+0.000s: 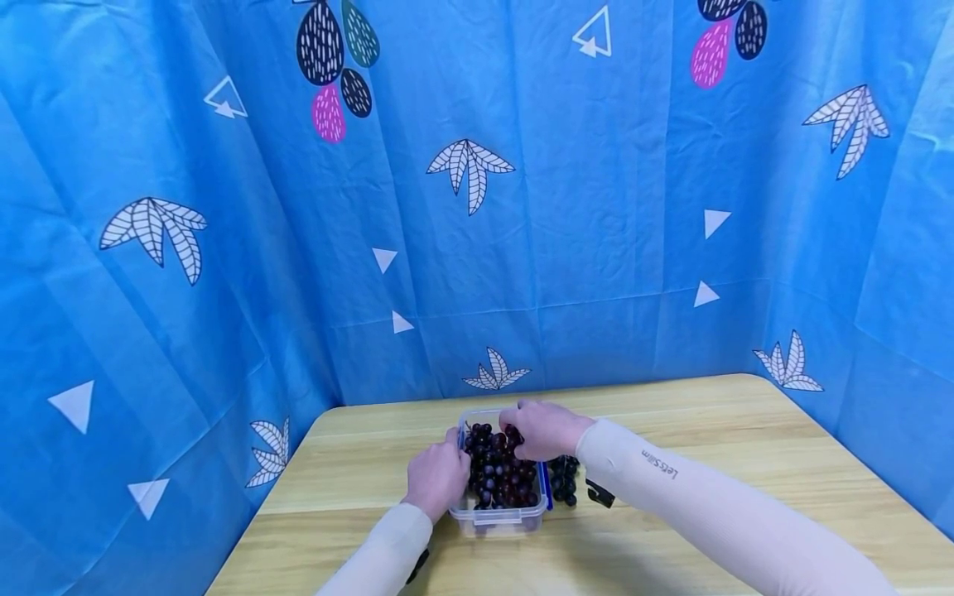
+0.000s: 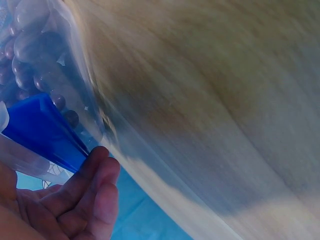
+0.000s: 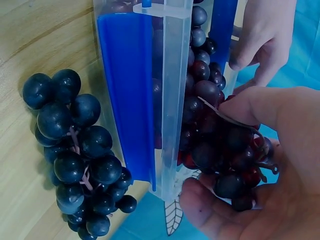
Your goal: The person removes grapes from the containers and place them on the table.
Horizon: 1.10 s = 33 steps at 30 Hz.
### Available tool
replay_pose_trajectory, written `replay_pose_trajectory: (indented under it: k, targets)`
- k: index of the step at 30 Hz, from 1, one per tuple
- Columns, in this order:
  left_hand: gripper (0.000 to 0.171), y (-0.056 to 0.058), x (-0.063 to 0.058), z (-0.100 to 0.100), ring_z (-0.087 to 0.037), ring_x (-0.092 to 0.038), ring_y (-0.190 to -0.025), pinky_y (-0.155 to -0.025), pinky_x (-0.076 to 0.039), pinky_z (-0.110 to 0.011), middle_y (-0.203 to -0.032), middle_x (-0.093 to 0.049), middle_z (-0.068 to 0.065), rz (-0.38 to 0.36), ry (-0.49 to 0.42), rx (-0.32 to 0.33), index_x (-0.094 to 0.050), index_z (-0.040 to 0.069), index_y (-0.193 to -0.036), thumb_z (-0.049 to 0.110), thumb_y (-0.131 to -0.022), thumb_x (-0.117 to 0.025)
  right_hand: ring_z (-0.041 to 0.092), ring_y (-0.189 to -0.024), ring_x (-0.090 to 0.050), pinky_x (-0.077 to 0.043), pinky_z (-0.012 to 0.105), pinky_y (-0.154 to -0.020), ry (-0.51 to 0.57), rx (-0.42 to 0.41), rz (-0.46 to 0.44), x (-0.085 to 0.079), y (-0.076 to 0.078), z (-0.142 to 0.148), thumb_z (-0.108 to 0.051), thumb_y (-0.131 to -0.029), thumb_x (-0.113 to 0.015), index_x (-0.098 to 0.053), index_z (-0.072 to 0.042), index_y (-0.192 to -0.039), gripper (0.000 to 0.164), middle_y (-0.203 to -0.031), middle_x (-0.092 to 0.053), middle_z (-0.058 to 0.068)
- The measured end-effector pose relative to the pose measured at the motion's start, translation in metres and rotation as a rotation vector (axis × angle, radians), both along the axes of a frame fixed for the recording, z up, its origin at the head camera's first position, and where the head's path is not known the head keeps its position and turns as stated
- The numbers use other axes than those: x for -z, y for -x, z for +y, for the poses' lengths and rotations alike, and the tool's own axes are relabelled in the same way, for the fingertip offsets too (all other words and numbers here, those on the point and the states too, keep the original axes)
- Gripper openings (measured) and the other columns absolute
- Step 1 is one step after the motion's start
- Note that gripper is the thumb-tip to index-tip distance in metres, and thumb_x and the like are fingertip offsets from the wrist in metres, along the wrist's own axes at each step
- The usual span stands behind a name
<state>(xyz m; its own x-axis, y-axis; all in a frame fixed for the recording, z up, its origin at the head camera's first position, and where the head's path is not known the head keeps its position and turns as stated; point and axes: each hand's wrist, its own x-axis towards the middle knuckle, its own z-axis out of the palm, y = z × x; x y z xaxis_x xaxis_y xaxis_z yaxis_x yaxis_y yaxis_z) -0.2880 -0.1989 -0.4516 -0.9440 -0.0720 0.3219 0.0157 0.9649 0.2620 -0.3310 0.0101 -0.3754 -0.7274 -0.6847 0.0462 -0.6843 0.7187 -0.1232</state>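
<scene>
A clear plastic food container (image 1: 498, 518) with blue side latches stands on the table, filled with dark red-purple grapes (image 1: 492, 480). At its left side, my left hand (image 1: 440, 473) holds the wall; in the left wrist view its bent fingers (image 2: 102, 172) touch the blue latch (image 2: 47, 131). My right hand (image 1: 550, 429) is over the container's far right part. In the right wrist view, thumb and fingers curl round a bunch of grapes (image 3: 230, 145) with its stem showing. Just right of the container lies a darker, blue-black grape bunch (image 3: 75, 155).
The light wooden table (image 1: 335, 488) has its far edge against a blue patterned curtain (image 1: 581, 232), which also hangs on the left and right. The opposite blue latch (image 3: 129, 100) hangs down between the container wall and the loose bunch.
</scene>
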Motion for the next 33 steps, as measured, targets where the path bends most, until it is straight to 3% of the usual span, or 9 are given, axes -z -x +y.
replay_pose_trajectory:
  k: [9,20,33]
  targets:
    - [0.05,0.0,0.002,0.001,-0.021,-0.06,-0.061,-0.052,-0.049,-0.041,-0.088,-0.072,-0.014,-0.007,-0.01,0.002,-0.053,0.006,-0.142,0.026,-0.096,-0.056,0.01,-0.075,-0.056,-0.052,0.027,-0.067,0.044,-0.024,0.077,-0.001,0.0,0.0,-0.027,-0.081,-0.081,-0.069,-0.021,-0.109,0.031,-0.098,-0.061,-0.001]
    - [0.051,-0.002,-0.002,0.001,-0.019,-0.053,-0.053,-0.046,-0.044,-0.036,-0.08,-0.07,-0.013,-0.009,-0.003,0.0,-0.051,0.003,-0.143,0.024,-0.097,-0.056,0.01,-0.076,-0.055,-0.052,0.029,-0.068,0.111,-0.083,0.154,-0.021,-0.005,-0.001,-0.026,-0.081,-0.08,-0.07,-0.019,-0.107,0.028,-0.095,-0.064,-0.001]
    - [0.05,-0.002,-0.003,0.003,-0.019,-0.055,-0.055,-0.049,-0.046,-0.038,-0.083,-0.071,-0.014,-0.012,-0.001,-0.008,-0.053,0.005,-0.143,0.025,-0.097,-0.056,0.011,-0.08,-0.058,-0.052,0.03,-0.069,0.138,-0.079,0.155,-0.039,-0.008,0.003,-0.025,-0.083,-0.079,-0.07,-0.019,-0.111,0.03,-0.104,-0.067,0.001]
